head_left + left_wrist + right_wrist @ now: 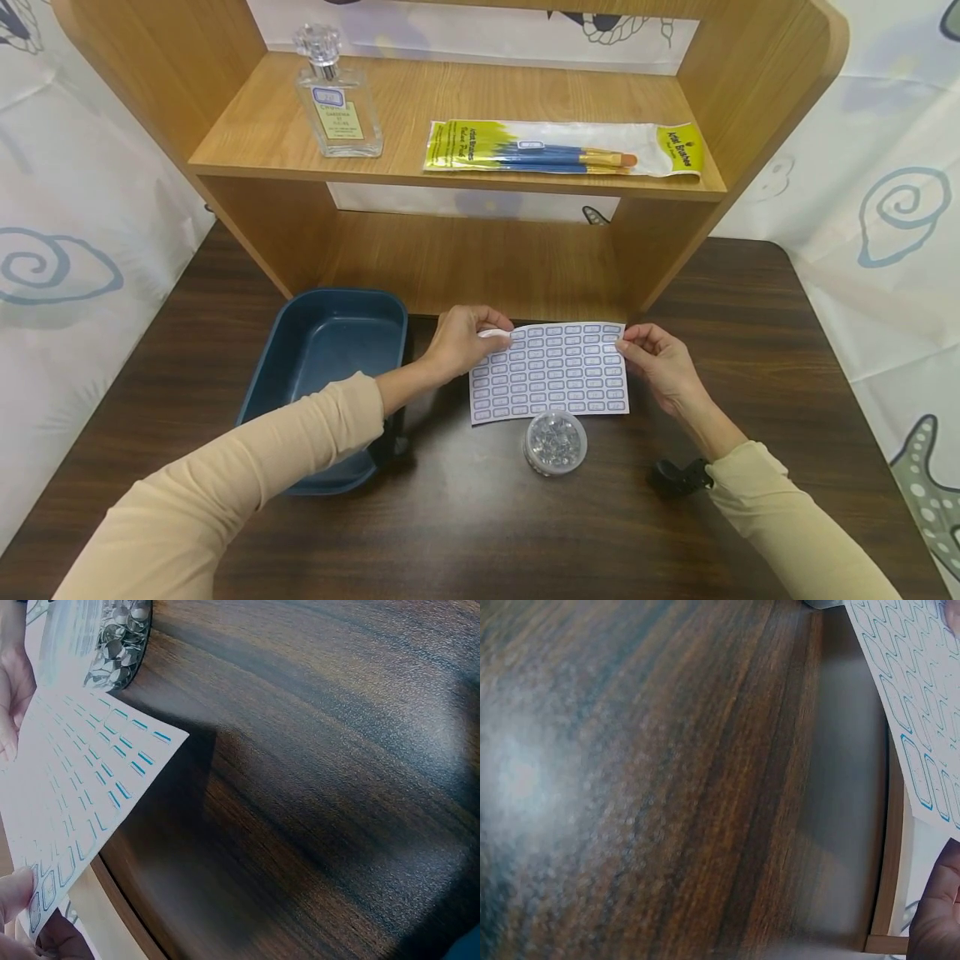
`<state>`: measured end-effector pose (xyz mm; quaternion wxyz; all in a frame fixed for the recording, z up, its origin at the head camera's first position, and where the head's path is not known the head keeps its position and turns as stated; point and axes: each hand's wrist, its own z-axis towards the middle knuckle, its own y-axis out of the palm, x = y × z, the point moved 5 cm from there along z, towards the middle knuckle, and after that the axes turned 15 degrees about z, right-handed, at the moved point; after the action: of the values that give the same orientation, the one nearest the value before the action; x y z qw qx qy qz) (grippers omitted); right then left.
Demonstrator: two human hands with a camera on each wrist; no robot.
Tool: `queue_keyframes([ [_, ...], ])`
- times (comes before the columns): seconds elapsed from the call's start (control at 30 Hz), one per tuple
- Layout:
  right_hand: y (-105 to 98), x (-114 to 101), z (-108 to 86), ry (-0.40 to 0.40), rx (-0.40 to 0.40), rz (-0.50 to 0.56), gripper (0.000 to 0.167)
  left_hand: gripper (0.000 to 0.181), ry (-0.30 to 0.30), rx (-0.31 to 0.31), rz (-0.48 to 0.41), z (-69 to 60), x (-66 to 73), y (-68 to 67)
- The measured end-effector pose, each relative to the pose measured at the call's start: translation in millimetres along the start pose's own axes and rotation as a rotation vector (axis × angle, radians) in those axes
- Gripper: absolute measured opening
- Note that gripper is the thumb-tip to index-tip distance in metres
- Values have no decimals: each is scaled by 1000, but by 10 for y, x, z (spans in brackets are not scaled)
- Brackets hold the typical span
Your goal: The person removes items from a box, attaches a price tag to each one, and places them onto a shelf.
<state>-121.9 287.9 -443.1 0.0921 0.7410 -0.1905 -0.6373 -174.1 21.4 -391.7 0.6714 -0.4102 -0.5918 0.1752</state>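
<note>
A white sheet of small blue-bordered labels (551, 371) is held up over the dark table between both hands. My left hand (461, 340) pinches its upper left corner between thumb and fingers. At the upper right edge, my right hand (663, 367) pinches the sheet the same way. Just in front of the sheet's lower edge stands a round clear jar (555, 443) full of small shiny metallic pieces. In the left wrist view the jar (124, 645) shows beyond the sheet (82, 772). The right wrist view catches part of the sheet (915, 697) and some fingers (937, 907).
A blue tray (322, 333) lies left, under my left forearm. Behind stands a wooden shelf unit (480, 258); its upper board carries a glass perfume bottle (337, 108) and a packet of paintbrushes (562, 150), each with a small label. Patterned white cloth (885, 250) hangs around the table.
</note>
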Motion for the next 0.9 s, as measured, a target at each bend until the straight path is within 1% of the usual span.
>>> queue_keyframes([
  [0.3, 1, 12, 5, 4, 4, 12, 18, 13, 12, -7, 17, -13, 8, -7],
  [0.67, -10, 21, 8, 7, 7, 8, 18, 10, -18, -11, 14, -7, 6, 4],
  [0.9, -10, 31, 15, 14, 12, 0, 16, 15, -21, -2, -12, -5, -4, -13],
])
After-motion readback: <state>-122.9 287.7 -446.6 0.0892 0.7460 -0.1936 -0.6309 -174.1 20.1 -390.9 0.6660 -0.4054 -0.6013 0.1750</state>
